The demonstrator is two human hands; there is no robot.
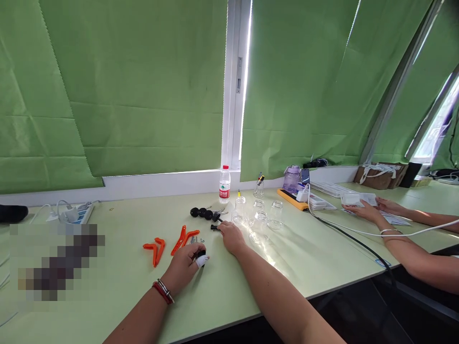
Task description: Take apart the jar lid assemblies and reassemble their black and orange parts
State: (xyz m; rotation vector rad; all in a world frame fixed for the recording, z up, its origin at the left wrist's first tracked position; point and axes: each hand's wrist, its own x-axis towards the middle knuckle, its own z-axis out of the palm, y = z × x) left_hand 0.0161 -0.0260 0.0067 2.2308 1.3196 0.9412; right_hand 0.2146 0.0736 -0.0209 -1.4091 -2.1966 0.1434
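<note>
My left hand (pixel 188 263) is closed around a small black part (pixel 202 253); its exact kind is hidden by the fingers. White tape is wrapped on one finger of that hand. Farther forward, my right hand (pixel 232 237) has its fingers together at the stem of a black round-headed part (pixel 216 217). Beside those fingertips lies a short black ridged piece (pixel 214 228). More black round-headed parts (pixel 202 213) sit in a row just beyond. Left of my hands are orange V-shaped plastic pieces (pixel 155 251), with small metal screws (pixel 194 240) close by.
Several upturned clear glasses (pixel 261 220) stand right of my right hand, and a water bottle (pixel 224 185) is behind. A power strip (pixel 292 199) and cables lie farther right. Another person's hands (pixel 369 210) hold a white packet. A blurred patch covers the left.
</note>
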